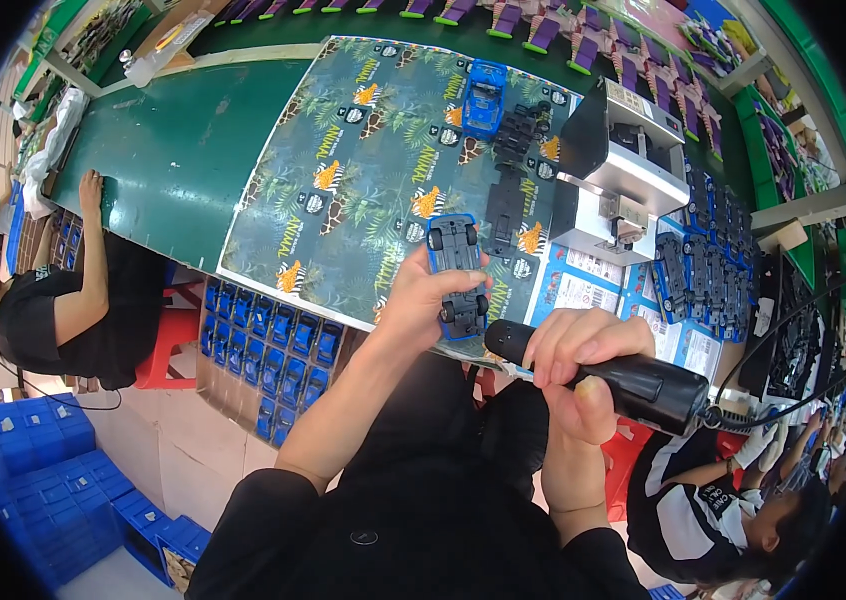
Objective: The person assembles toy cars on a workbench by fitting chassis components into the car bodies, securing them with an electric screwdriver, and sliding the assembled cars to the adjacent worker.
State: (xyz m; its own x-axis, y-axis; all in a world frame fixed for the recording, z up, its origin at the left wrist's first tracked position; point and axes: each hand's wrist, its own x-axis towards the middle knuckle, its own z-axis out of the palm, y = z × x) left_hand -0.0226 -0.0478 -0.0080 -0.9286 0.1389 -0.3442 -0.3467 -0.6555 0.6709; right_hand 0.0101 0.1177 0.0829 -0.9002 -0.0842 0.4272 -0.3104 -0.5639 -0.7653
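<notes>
My left hand (411, 302) is closed round a blue toy car (455, 250), turned so its black underside and wheels face up. In my right hand (588, 360) is a black corded electric screwdriver (655, 388), lying sideways. Its front end is close to the car's near end, but I cannot tell whether they touch. Ahead on the jungle-print sheet (343, 150) lies a blue car body (484, 98). Beside it are a black chassis with wheels (515, 135) and a flat black chassis plate (504, 210).
Right of the sheet stand silver-and-black bench machines (633, 140), with rows of upturned blue cars (698, 275) beyond. A box of blue cars (273, 350) sits below the bench at left. Purple-and-green toy parts (543, 30) line the far side. People sit on both sides.
</notes>
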